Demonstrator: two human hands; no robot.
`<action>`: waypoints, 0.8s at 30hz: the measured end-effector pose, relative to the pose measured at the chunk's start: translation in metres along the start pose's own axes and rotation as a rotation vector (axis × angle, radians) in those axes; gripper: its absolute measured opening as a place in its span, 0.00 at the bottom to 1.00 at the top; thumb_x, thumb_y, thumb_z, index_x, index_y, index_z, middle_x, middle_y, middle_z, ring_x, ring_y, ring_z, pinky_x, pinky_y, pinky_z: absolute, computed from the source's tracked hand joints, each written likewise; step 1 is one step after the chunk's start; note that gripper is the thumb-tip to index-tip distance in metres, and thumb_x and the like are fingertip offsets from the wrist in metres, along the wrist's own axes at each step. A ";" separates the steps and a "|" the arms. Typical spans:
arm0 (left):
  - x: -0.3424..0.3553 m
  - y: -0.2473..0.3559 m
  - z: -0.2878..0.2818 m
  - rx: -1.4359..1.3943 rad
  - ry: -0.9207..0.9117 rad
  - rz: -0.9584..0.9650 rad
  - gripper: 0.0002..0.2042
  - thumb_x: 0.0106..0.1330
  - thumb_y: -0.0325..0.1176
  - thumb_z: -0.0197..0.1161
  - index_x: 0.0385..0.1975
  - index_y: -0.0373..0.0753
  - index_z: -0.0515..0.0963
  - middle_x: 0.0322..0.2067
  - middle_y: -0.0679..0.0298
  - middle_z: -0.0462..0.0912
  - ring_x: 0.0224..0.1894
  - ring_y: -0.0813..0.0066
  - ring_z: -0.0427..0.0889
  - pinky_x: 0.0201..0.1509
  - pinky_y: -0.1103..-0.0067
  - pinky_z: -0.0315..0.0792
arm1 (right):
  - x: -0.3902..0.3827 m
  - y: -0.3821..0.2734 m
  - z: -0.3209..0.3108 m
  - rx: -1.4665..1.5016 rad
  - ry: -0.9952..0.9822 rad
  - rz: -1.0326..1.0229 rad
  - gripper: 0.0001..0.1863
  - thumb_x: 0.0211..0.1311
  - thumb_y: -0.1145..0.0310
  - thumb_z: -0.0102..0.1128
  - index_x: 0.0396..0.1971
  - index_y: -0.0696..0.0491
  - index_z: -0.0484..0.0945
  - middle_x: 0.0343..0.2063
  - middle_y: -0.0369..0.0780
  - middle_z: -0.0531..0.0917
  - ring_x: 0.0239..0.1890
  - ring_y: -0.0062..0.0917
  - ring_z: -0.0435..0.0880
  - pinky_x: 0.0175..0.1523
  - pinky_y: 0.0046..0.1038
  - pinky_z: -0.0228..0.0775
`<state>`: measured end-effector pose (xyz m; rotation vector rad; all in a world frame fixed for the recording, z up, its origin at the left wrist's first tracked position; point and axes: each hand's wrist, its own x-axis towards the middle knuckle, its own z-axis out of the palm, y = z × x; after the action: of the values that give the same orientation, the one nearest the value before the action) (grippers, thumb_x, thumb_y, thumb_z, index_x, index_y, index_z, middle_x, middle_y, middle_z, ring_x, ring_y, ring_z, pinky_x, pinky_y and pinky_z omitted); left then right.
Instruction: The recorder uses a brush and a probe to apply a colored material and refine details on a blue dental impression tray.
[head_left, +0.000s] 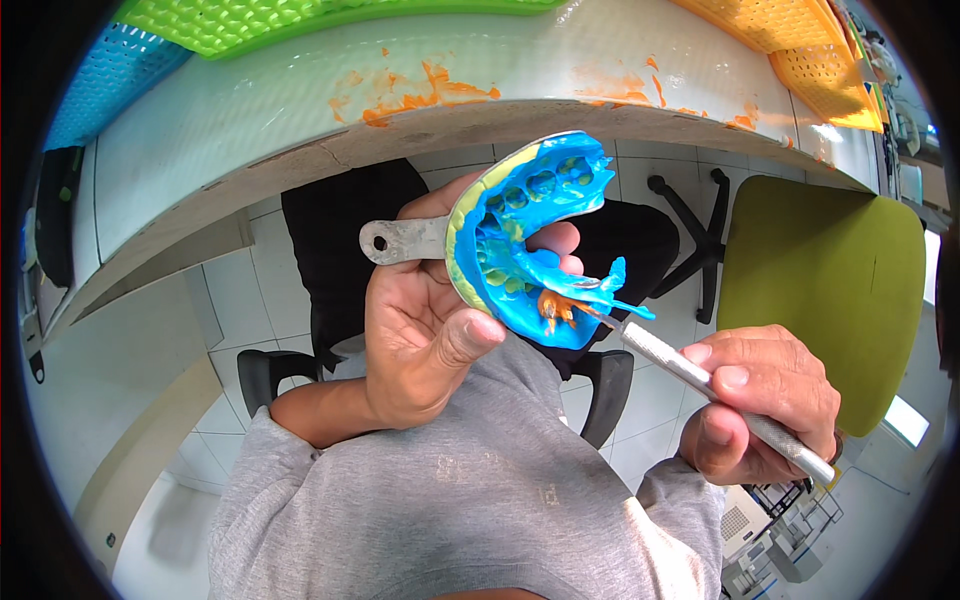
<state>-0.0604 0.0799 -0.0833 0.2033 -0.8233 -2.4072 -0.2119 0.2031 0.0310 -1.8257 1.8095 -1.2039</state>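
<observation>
My left hand grips a metal dental impression tray from beneath, its holed handle pointing left. The tray holds blue impression material with tooth hollows over a pale yellow layer and an orange mass at the lower right. My right hand holds a knurled silver hand tool with its fingers wrapped round the handle. The tool's thin tip reaches the orange material and torn blue edge; whether it touches cannot be made out exactly.
A pale counter smeared orange carries green, blue and orange perforated plastic baskets. An olive chair stands at right, black chair parts below the counter. Equipment is at lower right.
</observation>
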 end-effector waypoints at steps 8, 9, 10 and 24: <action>-0.001 -0.001 -0.001 0.008 -0.004 0.008 0.35 0.60 0.35 0.60 0.60 0.29 0.47 0.54 0.42 0.64 0.55 0.56 0.70 0.57 0.62 0.68 | -0.004 0.006 0.021 -0.121 0.247 -0.035 0.14 0.54 0.60 0.63 0.26 0.56 0.74 0.17 0.42 0.80 0.16 0.24 0.79 0.21 0.18 0.69; -0.002 -0.002 -0.001 0.007 -0.002 0.011 0.35 0.60 0.35 0.60 0.60 0.29 0.47 0.54 0.42 0.65 0.55 0.56 0.70 0.57 0.62 0.68 | -0.004 0.005 0.021 -0.123 0.248 -0.034 0.14 0.54 0.60 0.63 0.26 0.56 0.74 0.17 0.42 0.80 0.16 0.24 0.79 0.21 0.18 0.69; -0.002 -0.002 -0.001 0.006 0.001 0.014 0.35 0.60 0.35 0.60 0.60 0.29 0.47 0.54 0.42 0.65 0.55 0.56 0.70 0.57 0.62 0.68 | -0.004 0.004 0.022 -0.123 0.263 -0.025 0.14 0.54 0.60 0.63 0.26 0.56 0.74 0.16 0.42 0.80 0.16 0.24 0.79 0.21 0.18 0.69; -0.001 -0.001 0.000 0.018 0.003 0.000 0.35 0.60 0.35 0.60 0.60 0.29 0.47 0.54 0.42 0.65 0.55 0.56 0.71 0.57 0.62 0.69 | -0.001 0.003 0.006 -0.004 0.074 -0.024 0.13 0.41 0.82 0.66 0.30 0.62 0.75 0.22 0.44 0.80 0.27 0.32 0.83 0.29 0.24 0.77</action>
<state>-0.0596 0.0812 -0.0834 0.2137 -0.8439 -2.4002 -0.2093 0.2014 0.0248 -1.8332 1.8351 -1.2930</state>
